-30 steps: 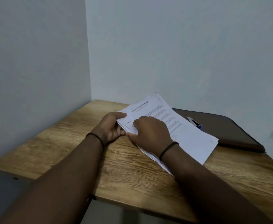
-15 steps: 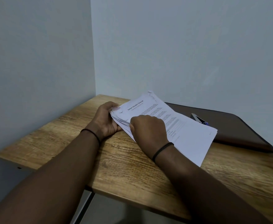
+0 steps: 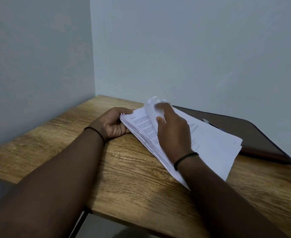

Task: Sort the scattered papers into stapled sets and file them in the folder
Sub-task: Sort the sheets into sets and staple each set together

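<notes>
Brown folder (image 3: 254, 134) lies behind the papers (image 3: 210, 148).

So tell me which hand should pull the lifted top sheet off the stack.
Right. The right hand already has the top sheet curled up off the paper stack, while the left hand is gripping the stack's corner on the wooden table, probably steadying it.

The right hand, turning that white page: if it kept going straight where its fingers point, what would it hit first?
Probably the pale blue-grey wall. The right hand points away over the white paper stack, left of the dark brown folder; depth is unclear.
</notes>
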